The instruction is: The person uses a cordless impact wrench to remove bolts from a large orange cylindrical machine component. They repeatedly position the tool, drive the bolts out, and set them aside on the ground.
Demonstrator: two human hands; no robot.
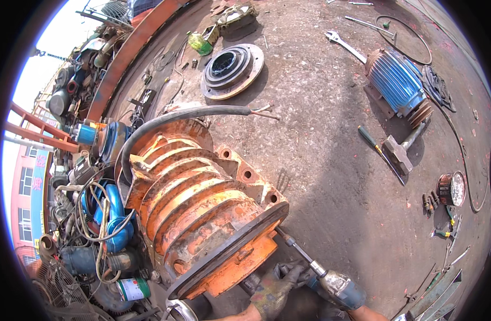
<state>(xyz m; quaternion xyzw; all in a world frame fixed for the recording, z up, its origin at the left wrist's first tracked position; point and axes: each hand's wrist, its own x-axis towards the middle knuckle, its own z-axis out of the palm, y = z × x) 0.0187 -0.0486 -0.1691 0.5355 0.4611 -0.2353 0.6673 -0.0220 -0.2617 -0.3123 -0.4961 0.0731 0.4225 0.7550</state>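
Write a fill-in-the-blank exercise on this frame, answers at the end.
1. The power tool points toward a large ribbed housing whose paint is ____.
2. The left hand is not bare but ____.
3. The smaller ribbed motor at upper right is painted ____.
4. In the picture, the hammer lies to the ____ of the screwdriver.

Missing words: orange; gloved; blue; right.

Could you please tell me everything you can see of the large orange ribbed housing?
The housing looks like cast metal, its orange paint worn and rusty, with thick ribs around its rounded body. It appears to lie on its side, a broad dark flange toward the wearer and a foot with three visible holes on the right. A black cable arcs over its far end. The shaft of a power tool reaches the flange's right edge; contact is unclear.
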